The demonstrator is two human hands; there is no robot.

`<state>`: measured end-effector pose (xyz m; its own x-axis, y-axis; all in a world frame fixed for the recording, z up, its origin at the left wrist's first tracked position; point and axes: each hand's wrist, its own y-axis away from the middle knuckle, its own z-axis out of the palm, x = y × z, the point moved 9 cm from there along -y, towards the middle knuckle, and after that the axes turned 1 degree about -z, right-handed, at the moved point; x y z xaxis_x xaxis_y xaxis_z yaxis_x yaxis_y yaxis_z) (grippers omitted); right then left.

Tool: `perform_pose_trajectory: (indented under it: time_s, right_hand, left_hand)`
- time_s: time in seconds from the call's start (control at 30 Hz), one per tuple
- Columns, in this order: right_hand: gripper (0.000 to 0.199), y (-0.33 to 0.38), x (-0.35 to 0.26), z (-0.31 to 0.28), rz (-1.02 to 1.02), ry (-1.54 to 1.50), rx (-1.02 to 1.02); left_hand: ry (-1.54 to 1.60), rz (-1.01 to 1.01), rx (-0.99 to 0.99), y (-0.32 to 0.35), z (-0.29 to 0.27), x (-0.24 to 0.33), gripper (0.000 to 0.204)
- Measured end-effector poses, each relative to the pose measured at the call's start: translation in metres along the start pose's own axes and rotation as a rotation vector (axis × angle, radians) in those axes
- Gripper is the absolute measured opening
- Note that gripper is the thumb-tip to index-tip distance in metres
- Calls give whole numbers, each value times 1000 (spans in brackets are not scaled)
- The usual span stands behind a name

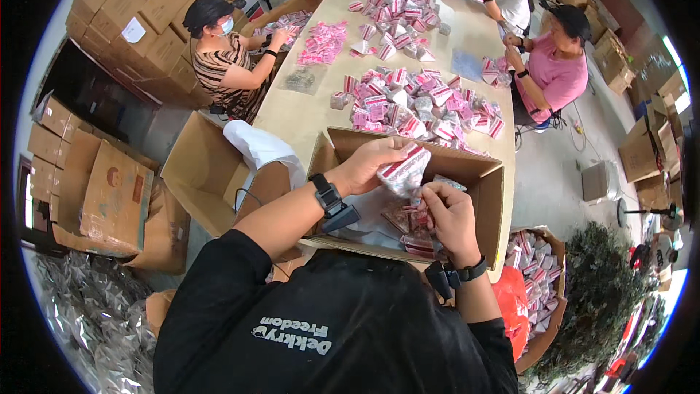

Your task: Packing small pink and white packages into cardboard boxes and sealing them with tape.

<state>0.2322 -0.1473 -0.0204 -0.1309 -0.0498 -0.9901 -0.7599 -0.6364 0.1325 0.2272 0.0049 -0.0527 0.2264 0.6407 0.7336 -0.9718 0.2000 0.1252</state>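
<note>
Over an open cardboard box (485, 175), my left hand (372, 164) is closed on a small clear packet (405, 170) with a red-and-white striped top. My right hand (450, 213) is closed in a pinch beside the packet's lower corner. Whatever its fingertips grip is too small to make out. Inside the box, below my hands, lie more small packets (419, 246) with red labels and a pale plastic liner (357, 230). Just beyond the box, a large heap of similar striped packets (426, 106) covers the table.
The long table (292, 117) carries more heaps and pink slips (323, 42). Several co-workers sit along both sides. An open carton (200, 164) with white plastic stands left; a carton of packets (536, 277) and a red bag (512, 306) stand right.
</note>
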Motion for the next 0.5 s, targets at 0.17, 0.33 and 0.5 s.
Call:
perform_pose_trajectory:
  time_s: [0.17, 0.33, 0.5]
  right_hand:
    - [18, 3, -3, -11, 13, 85, 27]
    - [17, -12, -44, -17, -360, 764, 113]
    - [18, -12, -14, -1, -436, 978, 4]
  left_hand:
    - [-198, -150, -72, 5, 15, -16, 29]
    - [-824, -140, -99, 5, 10, -23, 24]
    - [-1101, -213, 46, 15, 23, -20, 25]
